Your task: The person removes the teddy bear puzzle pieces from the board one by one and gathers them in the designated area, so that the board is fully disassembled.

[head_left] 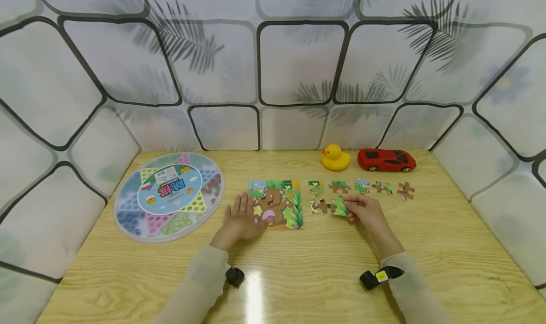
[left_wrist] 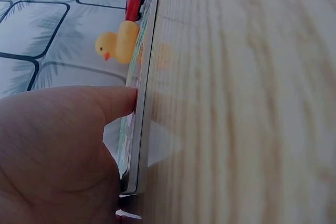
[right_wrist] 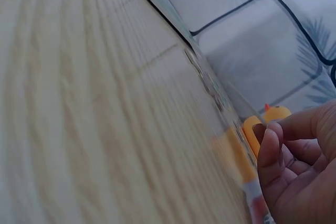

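A bear jigsaw puzzle board [head_left: 273,205] lies flat on the table. My left hand [head_left: 242,220] rests at its left side with straight fingers, and the thumb reaches the board's lower edge; the left wrist view shows this thumb [left_wrist: 118,102] against the board's side. Between thumb and fingertips, my right hand [head_left: 368,214] pinches a green puzzle piece [head_left: 339,207], tilted a little off the table. Next to that piece lies a brown and white puzzle piece [head_left: 319,206]. In the right wrist view the held piece appears edge-on above the pinching fingers [right_wrist: 270,150].
Loose pieces lie in a row behind the right hand, among them a brown piece [head_left: 405,190] at the far right. A yellow rubber duck [head_left: 335,158] and a red toy car [head_left: 386,160] stand along the back. A round board-game case [head_left: 213,191] lies at the left.
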`<action>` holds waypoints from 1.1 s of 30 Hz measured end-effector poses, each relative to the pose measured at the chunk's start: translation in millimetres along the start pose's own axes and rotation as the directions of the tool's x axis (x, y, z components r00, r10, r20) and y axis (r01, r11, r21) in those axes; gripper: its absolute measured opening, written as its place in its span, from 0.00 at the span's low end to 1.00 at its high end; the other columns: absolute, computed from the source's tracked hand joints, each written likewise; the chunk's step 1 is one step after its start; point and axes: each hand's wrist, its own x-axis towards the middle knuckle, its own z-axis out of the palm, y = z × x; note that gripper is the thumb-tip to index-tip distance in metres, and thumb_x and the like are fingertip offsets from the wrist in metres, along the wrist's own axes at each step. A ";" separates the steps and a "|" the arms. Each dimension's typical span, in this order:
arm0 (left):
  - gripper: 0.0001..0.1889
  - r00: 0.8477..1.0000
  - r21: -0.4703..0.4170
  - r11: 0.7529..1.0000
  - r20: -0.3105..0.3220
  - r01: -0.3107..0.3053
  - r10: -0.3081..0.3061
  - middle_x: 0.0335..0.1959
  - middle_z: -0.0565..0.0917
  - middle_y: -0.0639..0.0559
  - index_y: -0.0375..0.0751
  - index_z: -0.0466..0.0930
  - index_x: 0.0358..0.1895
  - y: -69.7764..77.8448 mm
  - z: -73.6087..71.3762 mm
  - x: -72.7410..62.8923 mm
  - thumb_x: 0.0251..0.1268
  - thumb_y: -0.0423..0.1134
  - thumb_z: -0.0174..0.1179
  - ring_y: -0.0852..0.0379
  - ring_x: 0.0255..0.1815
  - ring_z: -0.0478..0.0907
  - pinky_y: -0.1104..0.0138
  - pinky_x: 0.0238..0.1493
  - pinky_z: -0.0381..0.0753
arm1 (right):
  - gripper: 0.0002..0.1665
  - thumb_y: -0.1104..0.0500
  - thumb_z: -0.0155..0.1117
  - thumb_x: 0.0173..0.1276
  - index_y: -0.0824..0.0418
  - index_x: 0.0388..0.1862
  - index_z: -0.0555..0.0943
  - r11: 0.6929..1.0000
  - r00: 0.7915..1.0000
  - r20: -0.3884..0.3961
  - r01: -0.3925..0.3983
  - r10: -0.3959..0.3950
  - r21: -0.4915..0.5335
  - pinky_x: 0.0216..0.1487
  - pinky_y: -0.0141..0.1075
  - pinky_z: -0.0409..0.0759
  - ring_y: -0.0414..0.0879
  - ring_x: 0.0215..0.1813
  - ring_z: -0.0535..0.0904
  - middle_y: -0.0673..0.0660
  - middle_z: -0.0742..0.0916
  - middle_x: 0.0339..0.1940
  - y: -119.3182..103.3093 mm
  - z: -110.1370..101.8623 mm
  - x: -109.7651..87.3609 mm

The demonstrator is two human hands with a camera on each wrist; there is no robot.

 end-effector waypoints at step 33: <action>0.50 1.000 0.039 0.999 -0.023 -0.014 0.015 0.75 0.30 0.39 0.32 0.30 0.74 -0.2 0.6 1.5 0.66 0.68 0.38 0.43 0.75 0.25 0.44 0.70 0.30 | 0.19 0.64 0.59 0.69 0.74 0.54 0.73 0.999 0.998 -0.056 0.001 -0.003 -0.034 0.25 0.28 0.77 0.36 0.24 0.77 0.48 0.81 0.30 8.0 -14.3 12.4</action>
